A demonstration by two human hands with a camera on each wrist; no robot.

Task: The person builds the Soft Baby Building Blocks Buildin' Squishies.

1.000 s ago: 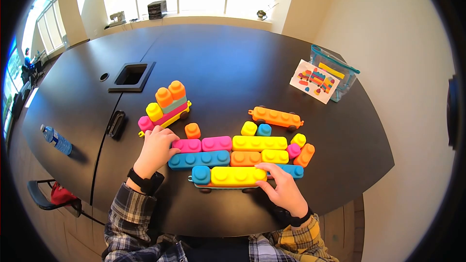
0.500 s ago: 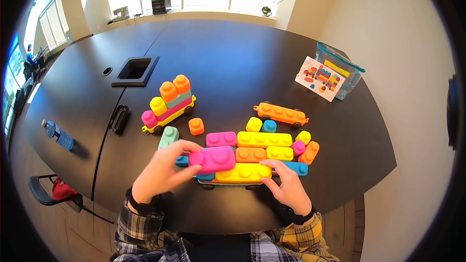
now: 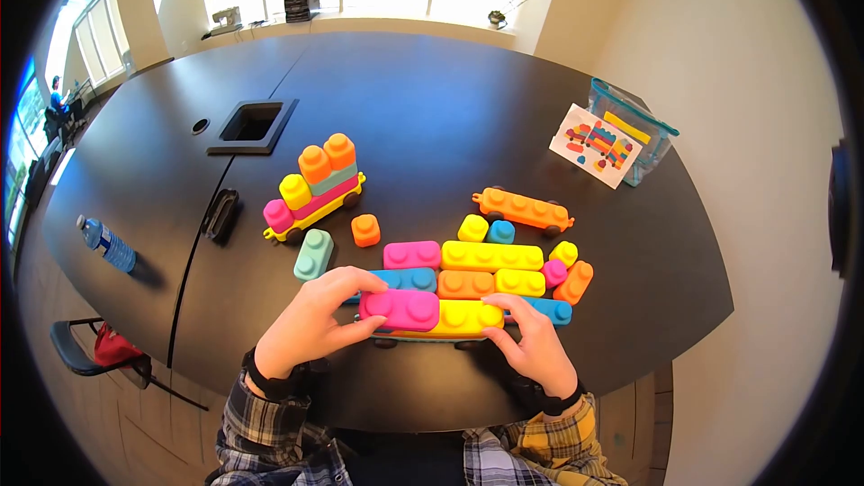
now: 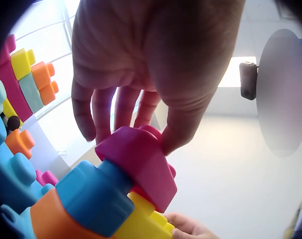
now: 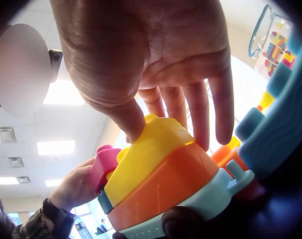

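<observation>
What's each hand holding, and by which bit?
The left hand pinches a pink block by its left end; the right hand pinches a yellow block by its right end.

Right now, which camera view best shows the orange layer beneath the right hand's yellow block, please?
The right wrist view: the orange layer shows its broad side between that yellow block and the wheeled base. The left wrist shows one end; the head view, a thin strip.

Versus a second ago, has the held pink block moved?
Yes: head view shows the held pink block farther right and lower in frame, relative to the loose orange cube.
</observation>
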